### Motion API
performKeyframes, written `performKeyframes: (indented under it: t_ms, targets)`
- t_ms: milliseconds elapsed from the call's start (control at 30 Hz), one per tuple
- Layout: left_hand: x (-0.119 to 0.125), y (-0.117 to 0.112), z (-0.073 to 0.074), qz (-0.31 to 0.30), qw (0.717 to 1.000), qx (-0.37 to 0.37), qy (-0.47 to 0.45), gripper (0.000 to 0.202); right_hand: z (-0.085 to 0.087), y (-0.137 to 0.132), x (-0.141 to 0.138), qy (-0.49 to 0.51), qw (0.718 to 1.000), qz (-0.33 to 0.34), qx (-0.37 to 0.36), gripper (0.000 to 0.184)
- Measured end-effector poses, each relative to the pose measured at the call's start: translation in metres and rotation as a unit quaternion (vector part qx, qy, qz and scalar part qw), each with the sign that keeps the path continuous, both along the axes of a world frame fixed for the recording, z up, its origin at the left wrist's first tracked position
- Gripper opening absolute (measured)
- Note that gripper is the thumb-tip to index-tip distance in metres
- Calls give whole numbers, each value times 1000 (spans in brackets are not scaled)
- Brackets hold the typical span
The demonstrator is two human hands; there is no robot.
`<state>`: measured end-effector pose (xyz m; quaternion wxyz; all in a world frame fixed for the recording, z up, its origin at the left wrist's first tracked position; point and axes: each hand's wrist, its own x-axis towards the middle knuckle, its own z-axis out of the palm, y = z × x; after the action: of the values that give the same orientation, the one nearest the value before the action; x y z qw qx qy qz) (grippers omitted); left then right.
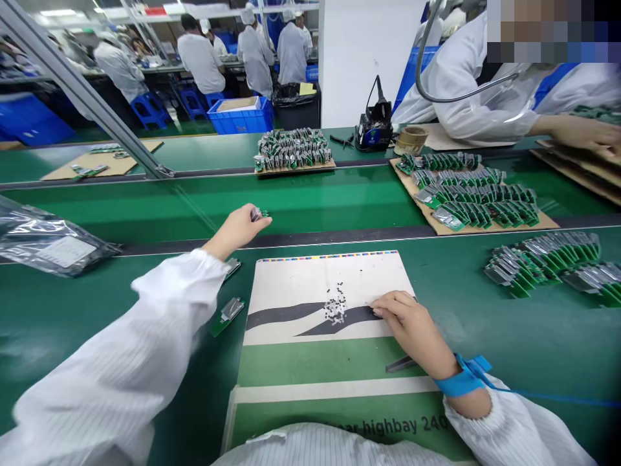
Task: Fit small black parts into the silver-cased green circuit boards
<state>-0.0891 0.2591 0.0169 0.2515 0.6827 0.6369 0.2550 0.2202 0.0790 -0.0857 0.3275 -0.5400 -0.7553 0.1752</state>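
My left hand is reached out over the green conveyor belt, its fingers closed on a small circuit board. Only the board's tip shows past the fingers. Near the cardboard sheet's right edge is my right hand, fingers pinched together at the surface; whatever they may hold is hidden. A pile of tiny black and silver parts lies on the printed cardboard sheet, left of the right fingertips. Below that wrist a dark flat strip is partly covered. Left of the sheet rests another circuit board, with one more partly behind my sleeve.
Rows of circuit boards stand on a cardboard tray across the belt; more stand at right. A plastic bag lies at left. A metal post slants overhead. A blue cord trails from my wrist strap. A co-worker's hand is far right.
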Motion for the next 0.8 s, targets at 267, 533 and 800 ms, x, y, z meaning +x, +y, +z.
performKeyframes:
  t_ms: [267,533,800]
  targets:
    - [-3,51,-24,-27,999,39,-6,23,8,-18,6,37,999,-37,-6,17]
    - [13,56,-19,3,993,-22,-118,25,24,-30,6,101,993,-45,-49,15]
    - [43,-62,-3,-17,912,-182,-366,8,35,-31,-2,133,991,-10,-32,19]
